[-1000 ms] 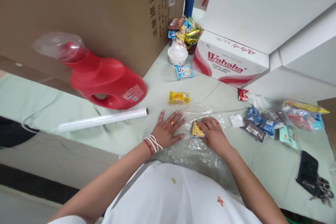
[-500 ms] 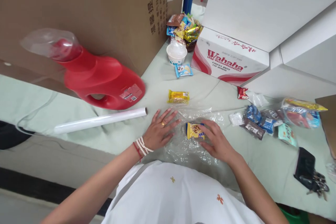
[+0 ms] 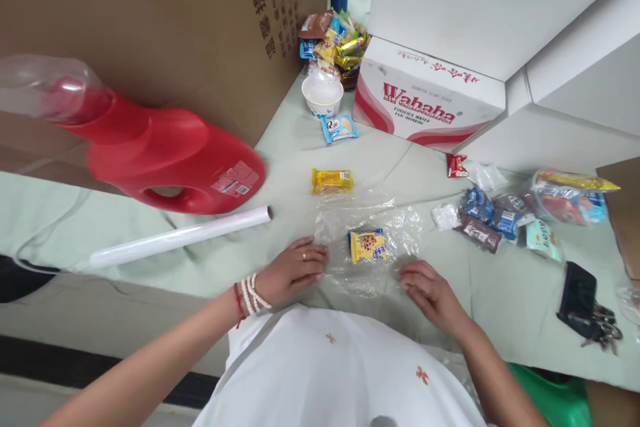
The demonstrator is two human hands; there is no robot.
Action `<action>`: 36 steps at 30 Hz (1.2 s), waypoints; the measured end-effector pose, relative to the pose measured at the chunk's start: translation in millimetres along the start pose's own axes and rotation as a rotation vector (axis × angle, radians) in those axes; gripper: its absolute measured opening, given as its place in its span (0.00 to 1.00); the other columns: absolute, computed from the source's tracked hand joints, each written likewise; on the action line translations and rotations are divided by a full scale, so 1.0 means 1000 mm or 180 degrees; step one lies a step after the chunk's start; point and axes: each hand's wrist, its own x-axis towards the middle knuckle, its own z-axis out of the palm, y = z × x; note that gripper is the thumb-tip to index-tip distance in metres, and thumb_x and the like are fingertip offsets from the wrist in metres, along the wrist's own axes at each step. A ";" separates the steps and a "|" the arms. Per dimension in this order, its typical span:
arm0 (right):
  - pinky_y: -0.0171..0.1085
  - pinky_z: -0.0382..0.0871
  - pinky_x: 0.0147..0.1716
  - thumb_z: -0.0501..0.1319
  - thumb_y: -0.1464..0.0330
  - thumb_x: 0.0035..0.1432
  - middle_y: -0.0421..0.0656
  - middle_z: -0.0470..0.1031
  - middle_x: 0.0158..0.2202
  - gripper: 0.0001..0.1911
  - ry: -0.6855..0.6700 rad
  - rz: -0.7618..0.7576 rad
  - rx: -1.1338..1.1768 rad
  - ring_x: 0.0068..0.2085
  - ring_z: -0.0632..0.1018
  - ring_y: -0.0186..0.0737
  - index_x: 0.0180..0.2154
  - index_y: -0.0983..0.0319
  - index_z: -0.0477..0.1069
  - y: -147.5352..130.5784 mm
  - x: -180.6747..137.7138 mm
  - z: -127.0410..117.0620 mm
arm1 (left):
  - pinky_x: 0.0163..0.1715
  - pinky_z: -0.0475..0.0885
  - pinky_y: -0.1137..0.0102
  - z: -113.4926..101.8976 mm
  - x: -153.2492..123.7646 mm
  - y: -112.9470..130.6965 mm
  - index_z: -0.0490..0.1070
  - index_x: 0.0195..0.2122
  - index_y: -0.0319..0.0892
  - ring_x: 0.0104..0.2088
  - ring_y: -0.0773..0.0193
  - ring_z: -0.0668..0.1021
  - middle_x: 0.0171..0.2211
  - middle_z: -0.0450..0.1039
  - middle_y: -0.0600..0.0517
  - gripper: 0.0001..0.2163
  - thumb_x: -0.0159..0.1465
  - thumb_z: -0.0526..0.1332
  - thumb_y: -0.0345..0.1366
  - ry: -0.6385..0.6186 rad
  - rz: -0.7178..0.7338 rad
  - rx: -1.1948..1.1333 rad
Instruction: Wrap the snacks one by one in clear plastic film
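Note:
A sheet of clear plastic film (image 3: 335, 221) lies crinkled on the table in front of me. On its middle rests a small yellow and blue cookie packet (image 3: 368, 245), and neither hand touches the packet. My left hand (image 3: 295, 267) is at the film's left edge, its fingers bent and close together on the plastic. At the lower right edge, my right hand (image 3: 433, 293) has curled fingers closed on the film's border. A yellow-wrapped snack (image 3: 332, 181) lies just beyond the film.
Left stand a red detergent bottle (image 3: 175, 160) and a white tube (image 3: 180, 237). A paper bowl (image 3: 323, 99), blue packet (image 3: 340, 128) and snack pile (image 3: 335, 43) are at the back by a Wahaha carton (image 3: 425, 97). Right are several snacks (image 3: 480, 232) and a black pouch with keys (image 3: 577, 300).
My right hand has left the cookie packet and moved down to the film's right edge. My left hand has drawn its spread fingers together at the left edge. The view has shifted slightly.

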 end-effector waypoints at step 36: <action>0.49 0.60 0.60 0.58 0.64 0.69 0.56 0.74 0.59 0.26 -0.0105 0.0250 -0.1595 0.61 0.66 0.55 0.65 0.68 0.66 0.025 0.169 -0.011 | 0.41 0.61 0.60 0.054 0.094 0.054 0.73 0.58 0.43 0.44 0.58 0.76 0.57 0.77 0.47 0.17 0.70 0.54 0.30 0.0617 -0.0225 0.2212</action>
